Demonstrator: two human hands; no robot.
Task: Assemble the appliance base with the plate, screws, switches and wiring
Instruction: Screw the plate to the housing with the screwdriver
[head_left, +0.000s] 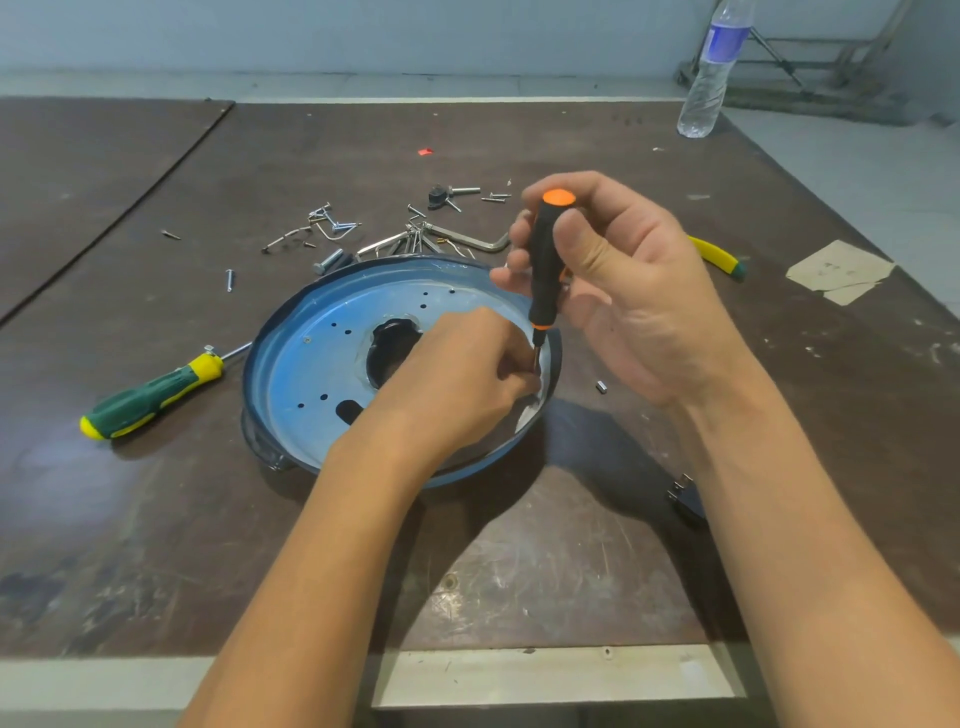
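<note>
Head — right hand (623, 296), left hand (462, 374) grip screwdriver (545, 270).

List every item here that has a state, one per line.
Blue plate, lying flat on the table.
Black screwdriver, upright, tip down at the plate's right edge.
Right hand, grips the black screwdriver's handle.
Left hand, pinches its shaft near the tip.
Green screwdriver, lying untouched left of the plate.
Bottle, standing upright.
Loose screws, scattered beyond the plate.
</note>
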